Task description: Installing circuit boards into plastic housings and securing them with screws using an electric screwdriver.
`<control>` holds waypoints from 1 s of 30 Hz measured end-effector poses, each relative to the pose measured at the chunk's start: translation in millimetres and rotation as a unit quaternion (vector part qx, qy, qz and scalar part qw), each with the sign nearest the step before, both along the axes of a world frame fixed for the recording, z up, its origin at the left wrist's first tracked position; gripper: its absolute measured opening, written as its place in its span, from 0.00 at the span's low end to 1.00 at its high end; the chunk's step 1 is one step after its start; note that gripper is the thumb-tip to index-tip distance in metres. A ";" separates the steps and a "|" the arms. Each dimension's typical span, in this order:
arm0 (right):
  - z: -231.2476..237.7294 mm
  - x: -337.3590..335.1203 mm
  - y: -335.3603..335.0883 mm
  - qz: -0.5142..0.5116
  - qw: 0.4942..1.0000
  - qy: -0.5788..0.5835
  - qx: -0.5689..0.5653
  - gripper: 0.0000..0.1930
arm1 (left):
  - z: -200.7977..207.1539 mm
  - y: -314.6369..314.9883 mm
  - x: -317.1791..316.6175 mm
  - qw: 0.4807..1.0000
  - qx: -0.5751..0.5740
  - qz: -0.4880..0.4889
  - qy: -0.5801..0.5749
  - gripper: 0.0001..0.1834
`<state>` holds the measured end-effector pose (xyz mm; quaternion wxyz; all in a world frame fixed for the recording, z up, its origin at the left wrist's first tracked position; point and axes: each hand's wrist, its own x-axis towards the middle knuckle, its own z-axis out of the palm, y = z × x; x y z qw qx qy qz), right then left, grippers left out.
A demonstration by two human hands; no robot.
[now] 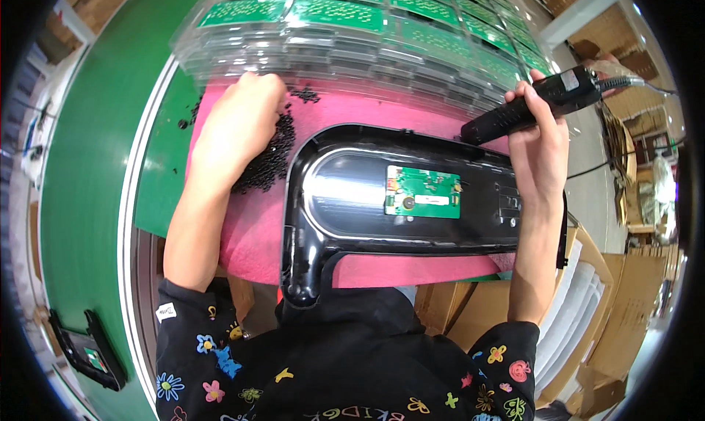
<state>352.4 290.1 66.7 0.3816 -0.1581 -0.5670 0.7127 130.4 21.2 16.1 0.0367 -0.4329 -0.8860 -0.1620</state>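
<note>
Both forearms are coming in from the near side of the black housing (345,190). The right one is crossing the housing's right end and hiding part of it; the right hand (540,138) is gripping a corded black tool (499,120), whose tip is pointing left, close to the housing's far edge. Left of the housing and slightly beyond, the left hand (244,118) is curling its fingers down at a heap of small black pieces (268,164); whether it is pinching any, I cannot tell.

Right of the housing and nearer, a cardboard box (628,303) is holding white sheets (569,314). Beyond the housing, stacked clear trays (352,57) are carrying green circuit boards (338,13) and blocking the far side.

The housing itself is lying hollow side up on a pink mat (250,237), looking glossy and round-cornered, its left leg extending toward the person; a green board (424,182) is sitting inside, around the middle.
</note>
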 end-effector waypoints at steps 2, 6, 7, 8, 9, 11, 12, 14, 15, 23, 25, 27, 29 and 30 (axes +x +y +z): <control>1.8 6.4 -3.9 0.016 0.997 0.072 -0.021 0.19 | 7.6 6.5 4.0 1.000 0.023 -0.020 -0.007 0.06; 0.3 18.8 -20.9 0.145 0.958 0.216 -0.120 0.12 | 29.3 21.7 19.4 0.975 0.135 -0.140 -0.109 0.06; -2.2 18.9 -28.5 0.168 0.946 0.236 -0.144 0.12 | 31.4 25.2 27.4 0.945 0.197 -0.209 -0.159 0.07; -7.3 22.4 -30.6 0.175 0.942 0.242 -0.151 0.12 | 31.2 34.8 38.2 0.926 0.222 -0.246 -0.182 0.07; -9.5 22.2 -36.9 0.193 0.937 0.240 -0.165 0.12 | 31.7 39.9 49.3 0.907 0.246 -0.275 -0.203 0.07; -15.3 22.7 -45.9 0.216 0.922 0.249 -0.201 0.12 | 25.5 46.8 66.6 0.871 0.300 -0.324 -0.213 0.06; -15.6 22.3 -50.1 0.222 0.924 0.243 -0.197 0.13 | 25.0 46.8 72.8 0.865 0.299 -0.336 -0.221 0.06; -18.9 24.2 -52.5 0.226 0.922 0.245 -0.198 0.13 | 20.6 47.2 78.0 0.851 0.304 -0.364 -0.225 0.07; -19.9 25.7 -51.7 0.229 0.922 0.248 -0.191 0.14 | 19.4 49.3 77.7 0.851 0.301 -0.364 -0.228 0.07; -14.2 33.5 -48.9 0.212 0.924 0.262 -0.181 0.16 | 18.1 53.5 82.4 0.860 0.309 -0.361 -0.185 0.12; -13.9 36.2 -50.0 0.214 0.922 0.264 -0.183 0.16 | 17.4 54.0 84.9 0.870 0.302 -0.348 -0.175 0.14; -13.1 37.3 -51.4 0.215 0.921 0.267 -0.184 0.17 | 16.1 53.0 85.7 0.875 0.275 -0.372 -0.145 0.16; -12.8 38.1 -51.9 0.212 0.922 0.266 -0.184 0.17 | 15.6 52.2 86.6 0.879 0.269 -0.374 -0.120 0.16; -12.6 38.1 -52.2 0.208 0.923 0.265 -0.184 0.17 | 13.2 52.2 86.9 0.883 0.278 -0.369 -0.087 0.16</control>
